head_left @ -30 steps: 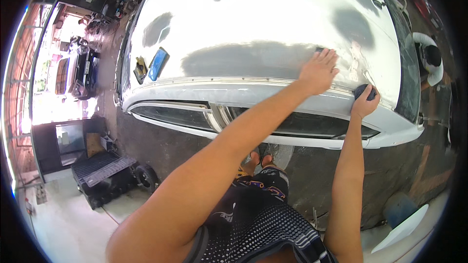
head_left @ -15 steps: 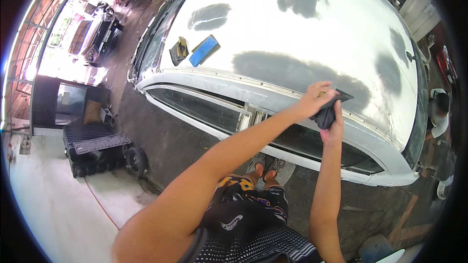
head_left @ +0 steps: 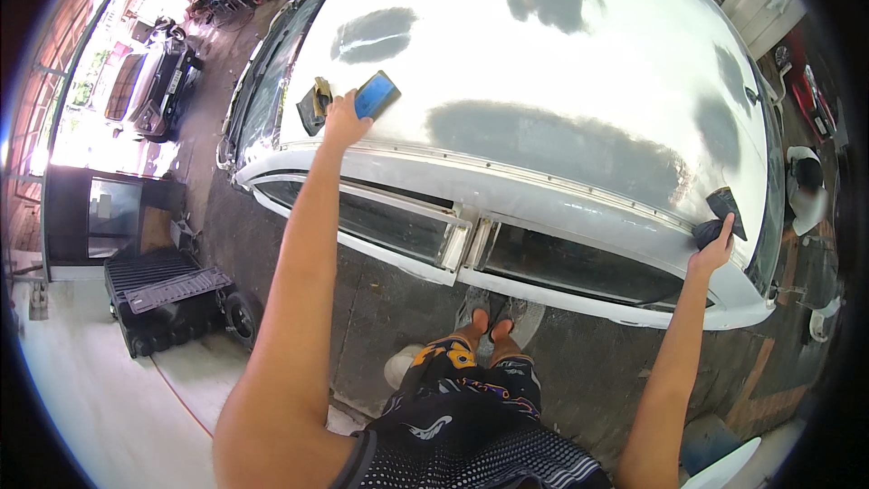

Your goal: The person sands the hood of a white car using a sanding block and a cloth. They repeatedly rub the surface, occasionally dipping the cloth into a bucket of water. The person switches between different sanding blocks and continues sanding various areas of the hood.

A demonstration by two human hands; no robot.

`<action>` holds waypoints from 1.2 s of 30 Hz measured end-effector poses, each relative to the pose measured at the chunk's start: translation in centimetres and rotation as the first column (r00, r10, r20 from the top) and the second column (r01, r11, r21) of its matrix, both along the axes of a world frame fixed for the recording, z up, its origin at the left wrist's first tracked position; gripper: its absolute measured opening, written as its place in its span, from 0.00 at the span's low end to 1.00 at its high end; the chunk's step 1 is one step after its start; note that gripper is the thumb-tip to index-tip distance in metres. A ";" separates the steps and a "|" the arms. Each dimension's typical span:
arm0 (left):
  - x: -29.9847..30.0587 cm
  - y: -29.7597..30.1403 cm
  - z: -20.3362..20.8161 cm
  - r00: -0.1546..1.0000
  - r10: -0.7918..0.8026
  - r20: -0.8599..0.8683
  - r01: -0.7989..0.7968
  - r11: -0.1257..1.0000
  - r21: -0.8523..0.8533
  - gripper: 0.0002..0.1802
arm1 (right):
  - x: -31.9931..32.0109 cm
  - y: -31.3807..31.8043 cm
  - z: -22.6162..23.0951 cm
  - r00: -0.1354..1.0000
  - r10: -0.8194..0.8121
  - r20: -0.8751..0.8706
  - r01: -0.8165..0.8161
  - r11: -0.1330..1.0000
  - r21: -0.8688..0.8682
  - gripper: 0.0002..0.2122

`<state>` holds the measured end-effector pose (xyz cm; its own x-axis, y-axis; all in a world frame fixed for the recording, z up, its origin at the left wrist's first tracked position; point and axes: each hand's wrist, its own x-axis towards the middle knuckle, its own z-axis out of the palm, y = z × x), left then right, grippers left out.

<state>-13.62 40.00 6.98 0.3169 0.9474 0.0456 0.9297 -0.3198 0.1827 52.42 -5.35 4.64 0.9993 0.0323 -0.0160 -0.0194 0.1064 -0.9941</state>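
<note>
On the left part of the white car roof, a blue-topped sanding block lies tilted. My left hand reaches to its near left end, with the fingers closed about that end. Right beside the hand rests a folded piece of dark and tan sandpaper. Far to the right, over the roof's edge, my right hand grips a dark sheet of sandpaper together with a crumpled black piece. My palm hides part of the crumpled piece.
Grey sanded patches mark the roof. Below its edge run the side windows. A black ribbed plastic part lies on the left by a small wheel. Another person is low down at the far right.
My hands have parted: the left has gone far left to the sanding block, while the right has moved right along the roof edge with the sandpaper and black piece.
</note>
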 end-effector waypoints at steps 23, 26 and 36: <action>21.7 -11.9 0.7 0.998 -0.063 0.019 0.052 0.937 0.345 0.12 | -3.1 4.1 -1.9 0.911 -0.251 0.328 0.346 0.898 -0.273 0.29; 33.7 -18.4 -0.4 0.979 -0.187 0.076 0.158 0.944 0.288 0.09 | -3.7 3.7 -1.8 0.915 -0.243 0.321 0.343 0.889 -0.304 0.28; 48.4 -32.3 -0.8 0.759 -0.626 0.176 0.593 0.777 0.210 0.12 | -3.6 4.3 -1.8 0.936 -0.234 0.262 0.285 0.942 -0.178 0.26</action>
<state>34.80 7.69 6.21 0.7901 0.5355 0.2982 0.4675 -0.8411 0.2719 48.83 -1.02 2.88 0.9483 -0.2070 0.2406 0.2160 -0.1346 -0.9671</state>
